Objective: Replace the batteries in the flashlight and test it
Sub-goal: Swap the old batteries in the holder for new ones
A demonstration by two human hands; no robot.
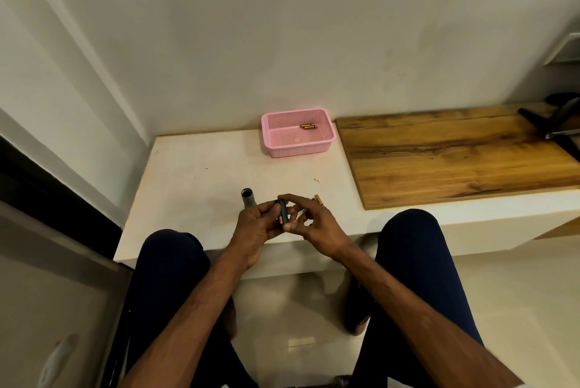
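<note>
Hands' grip (pixel 284 220) clamped on dark battery holder (pixel 283 211), no writing legible

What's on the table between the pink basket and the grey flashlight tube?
Nothing: the head view shows only bare white table with faint marks between the pink basket and the upright grey flashlight tube.

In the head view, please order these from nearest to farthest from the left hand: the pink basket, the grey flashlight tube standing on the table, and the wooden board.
From the left hand:
1. Grey flashlight tube, standing on the table just above the hand's fingers.
2. Pink basket, farther back by the wall.
3. Wooden board, off to the right; its near corner is about as close as the basket, so this ranking is loose.
</note>
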